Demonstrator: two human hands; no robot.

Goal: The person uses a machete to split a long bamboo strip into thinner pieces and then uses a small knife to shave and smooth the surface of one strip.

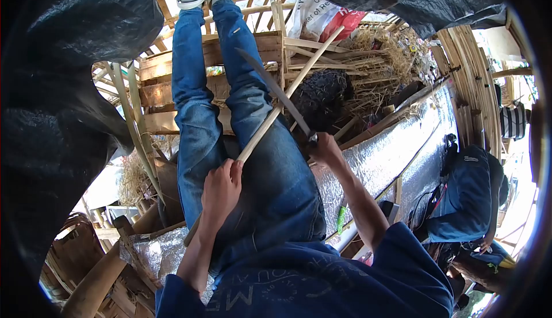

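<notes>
A long pale stick (263, 127) slants across my jeans, from my lap up toward the red and white sack. My left hand (222, 187) is closed around its lower part. In my right hand (328, 150) is the dark handle of a long knife (282, 95). The blade points up and to the left and crosses the stick above my left hand, near my knee. Whether the edge touches the wood cannot be made out.
My legs (192, 111) stretch forward over a wooden slatted frame (158, 95). Silver foil sheeting (374, 165) lies at the right, with another person (468, 197) beyond it. Straw (382, 59), a sack (319, 16) and black plastic sheeting (57, 99) surround the spot.
</notes>
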